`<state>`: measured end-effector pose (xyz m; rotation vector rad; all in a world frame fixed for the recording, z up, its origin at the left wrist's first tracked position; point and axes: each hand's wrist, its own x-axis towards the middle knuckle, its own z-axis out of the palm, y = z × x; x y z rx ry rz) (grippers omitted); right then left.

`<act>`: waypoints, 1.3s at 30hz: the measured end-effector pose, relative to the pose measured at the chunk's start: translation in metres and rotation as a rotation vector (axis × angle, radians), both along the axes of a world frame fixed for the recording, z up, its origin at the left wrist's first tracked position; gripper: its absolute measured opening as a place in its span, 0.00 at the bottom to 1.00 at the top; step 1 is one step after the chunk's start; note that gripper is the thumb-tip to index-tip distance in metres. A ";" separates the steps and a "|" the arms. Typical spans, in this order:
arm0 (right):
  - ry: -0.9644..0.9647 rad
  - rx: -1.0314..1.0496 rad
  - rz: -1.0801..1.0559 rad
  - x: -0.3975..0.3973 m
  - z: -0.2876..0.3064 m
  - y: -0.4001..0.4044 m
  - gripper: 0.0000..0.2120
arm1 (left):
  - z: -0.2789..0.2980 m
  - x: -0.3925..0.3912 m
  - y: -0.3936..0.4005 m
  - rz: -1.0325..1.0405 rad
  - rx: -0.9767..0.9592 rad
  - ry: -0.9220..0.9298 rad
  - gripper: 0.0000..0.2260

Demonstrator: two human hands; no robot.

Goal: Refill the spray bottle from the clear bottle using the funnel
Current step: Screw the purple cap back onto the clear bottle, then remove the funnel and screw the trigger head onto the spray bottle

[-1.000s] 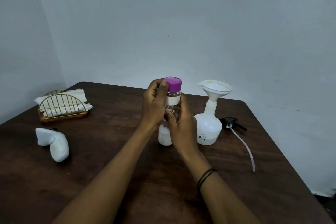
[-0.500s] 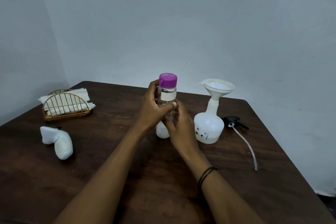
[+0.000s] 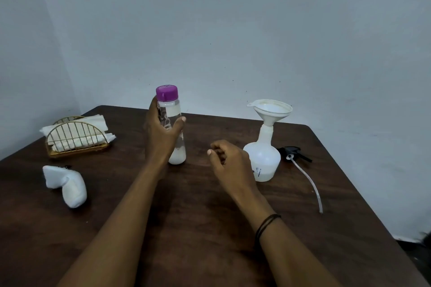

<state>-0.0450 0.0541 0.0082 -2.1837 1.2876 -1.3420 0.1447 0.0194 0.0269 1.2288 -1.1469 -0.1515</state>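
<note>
Head view. Your left hand [image 3: 163, 137] grips the clear bottle [image 3: 172, 128] around its middle, thumb on the near side and fingers wrapped behind; the bottle stands upright near the middle of the table [image 3: 210, 240], toward the far edge. Its purple cap [image 3: 167, 93] is on. Whether the base rests on the surface or is lifted just clear of it is not certain from this angle. Your right hand [image 3: 229, 161] hovers between the two bottles with fingers loosely curled, holding nothing. The spray bottle [image 3: 263, 158] stands toward the far right corner, with the funnel [image 3: 270, 109] seated in its neck. The spray head [image 3: 295, 152] lies just beside it, nearer the right edge.

Step in hand: preparing the clear bottle for pouring. The next move likely calls for removing the cap, then tilting the bottle over the funnel mouth.
</note>
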 end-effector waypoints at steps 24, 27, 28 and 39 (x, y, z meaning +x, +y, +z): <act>-0.639 -0.452 -0.431 -0.081 0.040 -0.016 0.12 | 0.011 -0.045 0.015 0.237 -0.462 0.007 0.05; -0.611 -0.307 -0.417 -0.081 0.034 -0.021 0.19 | 0.021 -0.075 0.019 0.027 -0.406 0.027 0.03; -0.599 -0.255 -0.401 -0.081 0.032 -0.022 0.21 | 0.023 -0.086 0.018 -0.043 -0.363 0.013 0.03; -0.478 0.013 -0.251 -0.081 0.022 -0.030 0.21 | 0.037 -0.139 -0.017 -0.332 -0.040 -0.103 0.16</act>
